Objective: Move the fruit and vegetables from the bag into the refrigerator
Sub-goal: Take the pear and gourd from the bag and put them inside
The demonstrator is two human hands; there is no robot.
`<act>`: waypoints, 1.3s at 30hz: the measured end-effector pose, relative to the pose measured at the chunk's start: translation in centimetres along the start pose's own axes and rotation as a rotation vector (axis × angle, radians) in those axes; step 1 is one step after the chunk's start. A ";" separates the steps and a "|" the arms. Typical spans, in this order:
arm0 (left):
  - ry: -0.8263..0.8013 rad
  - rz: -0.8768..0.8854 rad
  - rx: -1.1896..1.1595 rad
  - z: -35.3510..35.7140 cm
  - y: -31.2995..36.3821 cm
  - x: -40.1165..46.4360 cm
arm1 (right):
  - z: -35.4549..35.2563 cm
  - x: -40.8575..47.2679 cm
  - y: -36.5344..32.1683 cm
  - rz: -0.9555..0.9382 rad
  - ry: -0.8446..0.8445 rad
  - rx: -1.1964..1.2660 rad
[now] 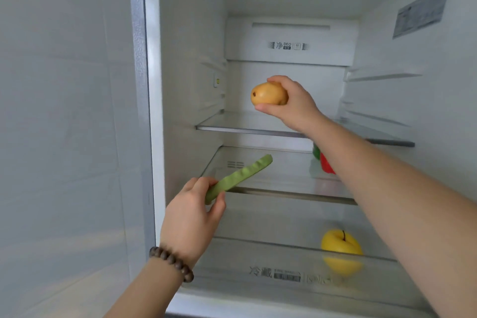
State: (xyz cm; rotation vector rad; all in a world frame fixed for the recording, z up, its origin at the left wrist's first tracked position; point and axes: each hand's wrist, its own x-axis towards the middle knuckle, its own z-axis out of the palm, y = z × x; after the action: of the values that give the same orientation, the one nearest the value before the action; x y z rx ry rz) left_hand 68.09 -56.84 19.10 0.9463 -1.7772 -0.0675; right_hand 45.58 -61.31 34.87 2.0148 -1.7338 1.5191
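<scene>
The open refrigerator (191, 59) fills the view. My right hand (291, 104) grips a yellow-orange pear-like fruit (267, 94) above the upper glass shelf (247, 128). My left hand (192, 217), with a bead bracelet on the wrist, pinches one end of a long flat green bean pod (241, 177); the pod points up and right over the front of the middle glass shelf (284, 191). A red and green pepper (324, 161) sits on the middle shelf, partly hidden by my right forearm. A yellow apple (340, 242) lies on the lowest level. The bag is out of view.
A grey-white wall or panel (64, 137) stands left of the refrigerator's frame. The clear front of a drawer (284, 276) with printed lettering runs along the bottom. Shelf rails (379, 77) line the right inner wall, and a label (420, 10) is stuck high on it.
</scene>
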 end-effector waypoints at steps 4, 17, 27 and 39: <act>0.008 0.001 0.005 0.1 -0.6 0.1 | 1.6 6.4 1.7 -0.077 -0.309 -0.157; 0.085 -0.066 0.103 0.8 -0.6 -0.5 | 8.5 16.1 4.5 -0.098 -0.663 -0.475; 0.129 -0.076 0.105 1.3 -1.0 -0.5 | 7.7 15.8 5.2 -0.071 -0.678 -0.342; 0.102 -0.106 0.074 0.7 -0.2 -0.4 | 1.5 7.7 0.4 -0.058 -0.385 0.013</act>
State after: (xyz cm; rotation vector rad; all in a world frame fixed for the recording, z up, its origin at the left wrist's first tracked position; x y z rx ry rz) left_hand 67.67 -57.02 18.33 1.0783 -1.6445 -0.0206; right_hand 45.19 -67.81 39.24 2.4706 -1.7657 1.1856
